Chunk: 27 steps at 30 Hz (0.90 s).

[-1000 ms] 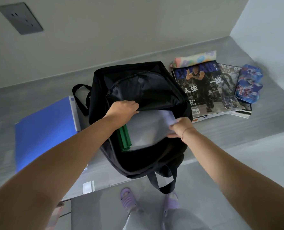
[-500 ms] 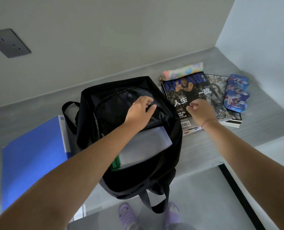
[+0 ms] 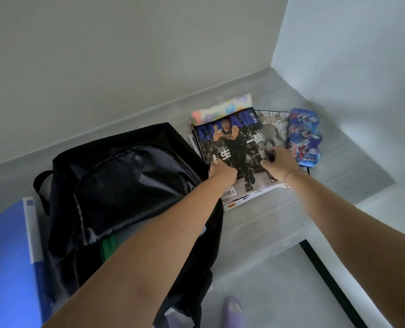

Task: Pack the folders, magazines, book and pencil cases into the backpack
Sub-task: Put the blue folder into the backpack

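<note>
The open black backpack [image 3: 125, 176] lies on the grey counter [image 3: 327, 185] with a green folder [image 3: 108, 248] showing inside its mouth. To its right is a stack with a basketball magazine [image 3: 232, 143] on top, a second magazine [image 3: 273, 129] under it and a book's white edge [image 3: 244, 201] at the bottom. My left hand [image 3: 221, 172] curls on the top magazine's left edge. My right hand [image 3: 279, 164] grips its right edge. A pastel pencil case [image 3: 220, 108] lies behind the stack, a blue printed pencil case [image 3: 304, 138] to its right. A blue folder [image 3: 5, 268] lies left of the backpack.
Walls close the counter at the back and on the right, forming a corner behind the pencil cases. The counter's front edge drops to the floor, where a purple slipper [image 3: 233, 311] and a black strip [image 3: 327, 275] show.
My left hand left the backpack's opening and moved right onto the magazine's left edge. My right hand slid to the magazine's right edge. The view shifted right and the backpack's flap fell partly over the folders.
</note>
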### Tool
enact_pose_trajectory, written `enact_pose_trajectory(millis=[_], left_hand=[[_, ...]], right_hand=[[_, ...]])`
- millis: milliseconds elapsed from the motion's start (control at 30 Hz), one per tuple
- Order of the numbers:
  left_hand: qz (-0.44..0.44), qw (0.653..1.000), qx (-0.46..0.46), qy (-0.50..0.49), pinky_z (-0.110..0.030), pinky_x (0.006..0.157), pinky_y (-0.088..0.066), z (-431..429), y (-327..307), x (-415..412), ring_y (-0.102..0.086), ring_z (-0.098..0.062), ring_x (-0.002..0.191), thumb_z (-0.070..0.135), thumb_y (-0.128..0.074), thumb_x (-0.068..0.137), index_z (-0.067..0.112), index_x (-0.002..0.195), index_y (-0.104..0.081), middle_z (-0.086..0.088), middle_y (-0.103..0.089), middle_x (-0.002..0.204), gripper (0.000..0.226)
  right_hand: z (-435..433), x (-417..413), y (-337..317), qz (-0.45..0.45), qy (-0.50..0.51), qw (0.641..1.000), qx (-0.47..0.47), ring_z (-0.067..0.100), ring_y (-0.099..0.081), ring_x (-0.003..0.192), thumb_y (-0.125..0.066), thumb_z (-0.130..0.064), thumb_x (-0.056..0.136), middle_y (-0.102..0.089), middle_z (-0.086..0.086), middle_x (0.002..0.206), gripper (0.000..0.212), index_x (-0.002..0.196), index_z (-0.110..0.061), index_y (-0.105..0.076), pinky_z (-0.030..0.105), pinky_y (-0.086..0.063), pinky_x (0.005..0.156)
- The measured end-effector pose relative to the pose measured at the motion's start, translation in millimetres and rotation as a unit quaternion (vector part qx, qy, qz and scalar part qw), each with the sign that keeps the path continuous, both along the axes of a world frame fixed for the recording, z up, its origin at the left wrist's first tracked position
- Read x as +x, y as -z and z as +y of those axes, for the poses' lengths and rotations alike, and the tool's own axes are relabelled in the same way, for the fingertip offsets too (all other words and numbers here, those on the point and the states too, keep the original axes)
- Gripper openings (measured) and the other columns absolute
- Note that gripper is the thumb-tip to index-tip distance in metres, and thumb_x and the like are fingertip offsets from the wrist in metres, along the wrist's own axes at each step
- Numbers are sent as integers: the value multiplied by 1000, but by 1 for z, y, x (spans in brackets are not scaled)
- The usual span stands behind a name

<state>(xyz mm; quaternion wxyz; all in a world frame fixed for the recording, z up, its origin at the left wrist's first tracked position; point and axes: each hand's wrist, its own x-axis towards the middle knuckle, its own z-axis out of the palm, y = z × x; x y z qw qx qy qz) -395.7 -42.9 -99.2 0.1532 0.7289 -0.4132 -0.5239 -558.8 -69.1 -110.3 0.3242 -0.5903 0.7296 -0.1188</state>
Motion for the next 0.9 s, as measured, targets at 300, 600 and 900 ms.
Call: enact_pose_trajectory(millis=[300, 600, 900], left_hand=[[26, 982, -157, -102, -20, 65, -49, 11, -9, 37, -59, -6, 80, 19, -48, 93, 20, 118, -59, 2, -64, 111, 28], [-24, 923, -305, -232, -19, 61, -50, 57, -61, 169, -62, -7, 68, 8, -48, 88, 23, 103, -59, 6, -68, 80, 24], [-172, 847, -281, -417, -25, 64, -43, 190, -54, 338, -56, -14, 77, 16, -46, 90, 19, 110, -58, 6, -62, 93, 23]], right_hand=[[7, 55, -25, -65, 19, 973, -222, 23, -56, 96, -49, -5, 87, -58, 7, 107, 26, 111, -9, -57, 29, -43, 81], [44, 233, -87, -279, -132, 932, -187, 21, -62, 82, -51, -7, 87, -62, 1, 84, 23, 106, -13, -62, 26, -48, 79], [131, 394, -96, -405, -237, 882, -36, 22, -67, 86, -53, -8, 88, -63, 3, 90, 17, 103, -12, -58, 31, -57, 78]])
